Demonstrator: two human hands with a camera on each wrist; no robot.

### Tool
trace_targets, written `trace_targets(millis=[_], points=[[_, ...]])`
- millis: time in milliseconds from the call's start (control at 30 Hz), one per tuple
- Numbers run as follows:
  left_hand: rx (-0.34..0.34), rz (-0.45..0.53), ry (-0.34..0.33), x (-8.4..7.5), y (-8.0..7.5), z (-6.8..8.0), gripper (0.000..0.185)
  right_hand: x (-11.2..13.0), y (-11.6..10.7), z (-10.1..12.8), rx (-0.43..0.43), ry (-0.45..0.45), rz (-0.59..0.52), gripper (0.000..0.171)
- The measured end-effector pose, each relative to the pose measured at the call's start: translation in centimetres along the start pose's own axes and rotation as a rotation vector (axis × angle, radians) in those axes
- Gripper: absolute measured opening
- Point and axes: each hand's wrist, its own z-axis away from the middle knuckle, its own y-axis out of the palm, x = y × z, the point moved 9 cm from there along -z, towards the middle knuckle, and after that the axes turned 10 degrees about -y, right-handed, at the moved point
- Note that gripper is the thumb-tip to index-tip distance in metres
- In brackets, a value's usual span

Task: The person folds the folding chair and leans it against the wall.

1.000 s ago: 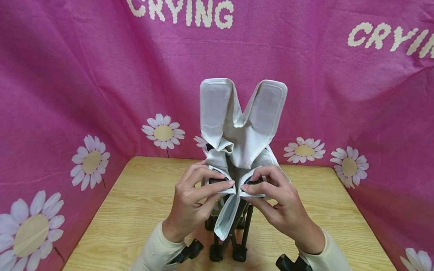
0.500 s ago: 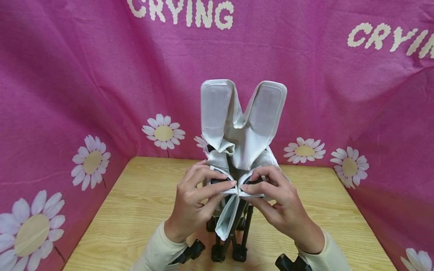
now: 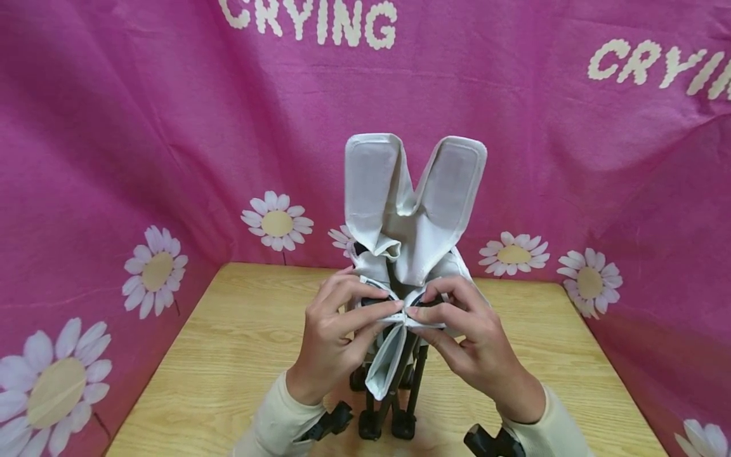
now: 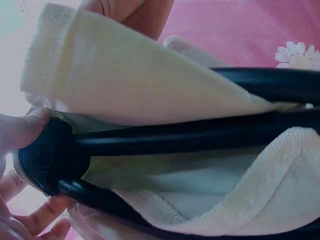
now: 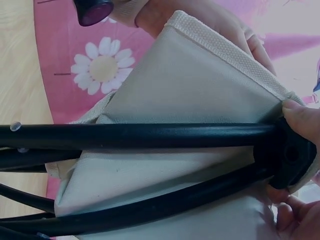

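A small folding chair (image 3: pixel 400 247) with off-white fabric stands partly folded in the head view. Its black tube legs (image 3: pixel 417 381) cross beneath the cloth. My left hand (image 3: pixel 342 327) pinches the near left corner, thumb and fingers on a black plastic joint (image 4: pixel 42 155) in the left wrist view. Opposite it, my right hand (image 3: pixel 471 324) grips the matching black joint (image 5: pixel 292 155), seen in the right wrist view. The two corners meet between my fingertips. A fold of fabric (image 3: pixel 385 365) hangs below them. Two upright fabric flaps (image 3: pixel 374 184) rise behind my hands.
The chair's black feet (image 3: pixel 370 424) rest on a wooden tabletop (image 3: pixel 228 355). Pink cloth (image 3: pixel 285 114) with daisies and lettering encloses the back and sides. Black wrist cameras (image 3: pixel 328 424) sit on both forearms.
My left hand has shifted slightly right with its corner, closing the small gap to the right corner. The upright flaps moved slightly right. My right hand stays nearly still.
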Motion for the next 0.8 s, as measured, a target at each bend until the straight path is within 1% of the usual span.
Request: trace_targets(millis=[267, 367, 467, 667, 800], points=[[-0.015, 0.007, -0.022, 0.3, 0.1, 0.2, 0.013, -0.2, 0.0, -0.1, 0.008, -0.007, 0.022, 0.019], [-0.008, 0.004, -0.034, 0.4, 0.1, 0.3, 0.014, 0.0, -0.1, -0.2, 0.015, -0.012, 0.033, 0.02], [0.013, -0.006, -0.035, 0.3, -0.1, 0.3, 0.018, 0.4, -0.3, -0.4, 0.039, -0.031, 0.044, 0.022], [0.087, -0.04, -0.04, 0.2, -0.4, 0.5, 0.024, 1.7, -0.7, -1.0, 0.127, -0.096, 0.077, 0.025], [0.131, -0.064, -0.052, 0.1, -0.5, 0.7, 0.027, 2.0, -0.8, -0.8, 0.149, -0.1, 0.097, 0.026]])
